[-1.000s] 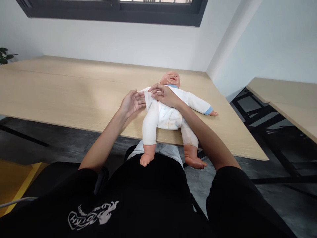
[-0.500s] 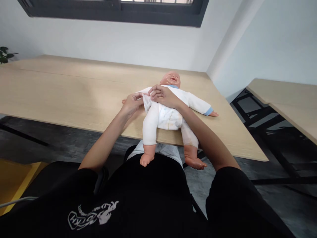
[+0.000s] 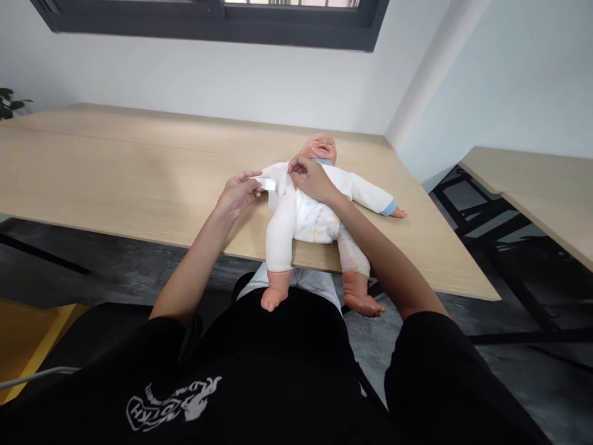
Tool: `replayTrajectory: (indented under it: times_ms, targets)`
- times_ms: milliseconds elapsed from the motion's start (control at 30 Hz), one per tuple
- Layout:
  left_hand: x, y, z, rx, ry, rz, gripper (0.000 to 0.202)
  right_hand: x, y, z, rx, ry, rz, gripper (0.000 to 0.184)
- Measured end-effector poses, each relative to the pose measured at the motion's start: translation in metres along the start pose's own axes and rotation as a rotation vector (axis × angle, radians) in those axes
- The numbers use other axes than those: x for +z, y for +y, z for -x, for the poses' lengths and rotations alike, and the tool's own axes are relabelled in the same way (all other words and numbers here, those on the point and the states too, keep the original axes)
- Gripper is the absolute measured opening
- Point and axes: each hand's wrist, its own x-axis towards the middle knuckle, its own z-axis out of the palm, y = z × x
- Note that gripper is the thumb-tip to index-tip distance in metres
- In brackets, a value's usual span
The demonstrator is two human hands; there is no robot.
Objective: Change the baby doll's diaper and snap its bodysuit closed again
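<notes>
A baby doll (image 3: 319,213) in a white romper lies on its back on the wooden table (image 3: 139,173), head away from me, bare legs hanging over the near edge. My left hand (image 3: 238,193) pinches the white fabric of the romper's sleeve (image 3: 269,183) at the doll's left-side shoulder and holds it out sideways. My right hand (image 3: 309,178) rests on the doll's upper chest near the blue collar, fingers pinched on the fabric there. The doll's other arm (image 3: 377,201) lies stretched to the right on the table.
A second wooden table (image 3: 532,185) stands at the right across a gap with a dark frame and grey floor. A plant's leaves (image 3: 9,105) show at the far left. A dark window frame (image 3: 208,21) runs along the wall.
My left hand went from open beside the doll to pinching the sleeve fabric and drawing it out to the left. My right hand moved slightly up toward the collar.
</notes>
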Motion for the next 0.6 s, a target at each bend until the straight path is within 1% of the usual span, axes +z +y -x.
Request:
replayTrajectory:
  times_ms: [67,133,233,300,367,400,467,533,600]
  targets:
    - [-0.004,0.0,0.0,-0.004,0.023,0.038,0.019,-0.001,-0.001,0.001,0.021,0.016,0.099,0.017]
    - [-0.006,0.001,0.0,-0.037,0.032,0.056,0.014,-0.002,0.0,0.001,0.038,0.012,0.187,0.02]
    - [-0.007,0.001,0.001,-0.065,0.041,0.072,0.015,-0.003,0.002,0.0,0.024,0.013,0.27,0.022]
    - [-0.007,0.001,0.0,-0.039,0.057,0.083,0.02,-0.005,0.0,0.001,-0.067,0.038,0.265,0.025]
    - [-0.006,0.001,0.0,-0.01,0.082,0.088,0.024,-0.005,-0.009,0.004,-0.208,0.025,0.209,0.029]
    - [-0.006,0.001,-0.001,-0.003,0.09,0.088,0.025,-0.004,-0.015,0.006,-0.274,-0.012,0.176,0.031]
    - [-0.006,0.001,-0.001,0.003,0.088,0.087,0.024,0.0,-0.029,0.012,-0.356,-0.134,0.134,0.032]
    - [-0.006,0.001,-0.002,0.006,0.084,0.084,0.023,0.005,-0.04,0.017,-0.385,-0.262,0.128,0.03]
    - [-0.007,0.0,-0.002,0.006,0.081,0.076,0.024,0.008,-0.044,0.019,-0.382,-0.356,0.144,0.025]
